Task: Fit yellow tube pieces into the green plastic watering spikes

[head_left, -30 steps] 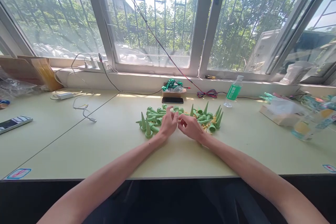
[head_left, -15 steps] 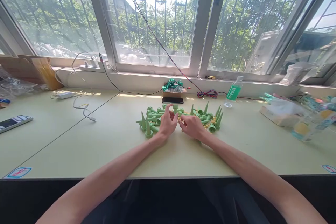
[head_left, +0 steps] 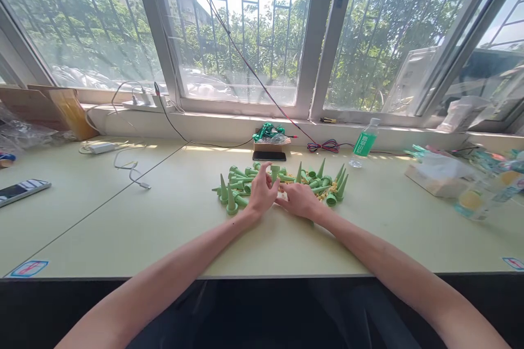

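Note:
My left hand [head_left: 262,194] grips a green plastic watering spike [head_left: 275,172] between thumb and fingers, its wide end up. Close beside it, my right hand [head_left: 302,199] has its fingers bent together near the lower end of that spike; what they pinch, if anything, is too small to make out. Around both hands lie more green spikes, some standing point up, like the spike [head_left: 231,203] on the left and the spike [head_left: 341,188] on the right. Small yellow pieces [head_left: 333,187] are scattered among the right-hand ones, partly hidden by my hand.
Behind the pile, a black phone [head_left: 269,156] lies before a small box [head_left: 270,147] of green items. A bottle with a green label [head_left: 365,143] leans at the back right, with a tissue box [head_left: 429,177] farther right. Another phone [head_left: 24,191] and a white cable [head_left: 131,172] are leftward.
The held spike has shifted slightly and tilted. My right hand's fingers have moved a little left, toward my left hand, with the thumb now stretched lower. The pile looks the same.

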Available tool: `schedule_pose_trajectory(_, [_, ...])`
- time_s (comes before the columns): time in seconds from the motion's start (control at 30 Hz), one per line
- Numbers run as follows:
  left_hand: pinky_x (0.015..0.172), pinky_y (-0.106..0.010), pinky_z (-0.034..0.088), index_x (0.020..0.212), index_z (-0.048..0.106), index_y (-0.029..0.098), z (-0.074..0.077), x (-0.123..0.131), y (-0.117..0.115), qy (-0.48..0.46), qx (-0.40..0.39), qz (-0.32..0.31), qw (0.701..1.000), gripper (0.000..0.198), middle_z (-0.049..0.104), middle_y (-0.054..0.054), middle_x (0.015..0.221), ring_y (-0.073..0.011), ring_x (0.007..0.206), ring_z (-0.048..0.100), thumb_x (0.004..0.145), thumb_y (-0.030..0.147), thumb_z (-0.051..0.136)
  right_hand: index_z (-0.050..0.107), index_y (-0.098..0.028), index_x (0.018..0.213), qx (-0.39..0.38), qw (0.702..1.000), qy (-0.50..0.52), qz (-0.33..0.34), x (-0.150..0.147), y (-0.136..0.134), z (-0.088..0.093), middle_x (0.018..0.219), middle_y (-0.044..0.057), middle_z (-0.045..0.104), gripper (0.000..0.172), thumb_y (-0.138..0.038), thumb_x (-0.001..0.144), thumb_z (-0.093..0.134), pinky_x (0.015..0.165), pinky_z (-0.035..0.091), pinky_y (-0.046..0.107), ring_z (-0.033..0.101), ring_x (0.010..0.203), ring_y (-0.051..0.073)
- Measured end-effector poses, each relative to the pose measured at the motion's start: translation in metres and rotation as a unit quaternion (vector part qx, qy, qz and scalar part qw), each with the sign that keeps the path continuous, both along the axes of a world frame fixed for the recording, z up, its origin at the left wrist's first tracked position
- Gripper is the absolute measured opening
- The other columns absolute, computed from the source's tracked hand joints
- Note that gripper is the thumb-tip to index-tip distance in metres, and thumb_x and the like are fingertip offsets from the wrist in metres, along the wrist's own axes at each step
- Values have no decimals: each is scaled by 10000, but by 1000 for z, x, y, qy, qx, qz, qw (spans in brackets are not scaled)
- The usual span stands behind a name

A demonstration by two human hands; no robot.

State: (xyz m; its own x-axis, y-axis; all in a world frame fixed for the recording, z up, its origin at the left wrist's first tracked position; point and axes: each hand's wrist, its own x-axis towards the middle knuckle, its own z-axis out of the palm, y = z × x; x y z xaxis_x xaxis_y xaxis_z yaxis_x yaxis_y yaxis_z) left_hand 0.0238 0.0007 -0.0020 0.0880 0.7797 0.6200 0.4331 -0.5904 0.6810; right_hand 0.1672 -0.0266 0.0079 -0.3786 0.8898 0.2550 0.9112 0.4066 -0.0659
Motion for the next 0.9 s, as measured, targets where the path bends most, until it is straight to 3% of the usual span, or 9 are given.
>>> schedule_pose_trajectory(0.4, [560,-225,375,1151,464,224,-2,0,1,12,5,15,1000,370,429,65,651,-94,531,454,795,217,565,583,-174,1057,1,1000,11,24,0,-3,0,866,75,685,241,-334,898,496,644,379,260,643,808,216])
schedule_pose_trajectory(0.9, [516,-216,339,1127,440,237,-3,0,0,1,-23,19,1000,338,494,60,675,-77,469,433,815,262,565,557,-150,1038,15,1000,5,7,-1,-1,-1,879,102,672,235,-203,941,350,630,368,252,642,769,203])
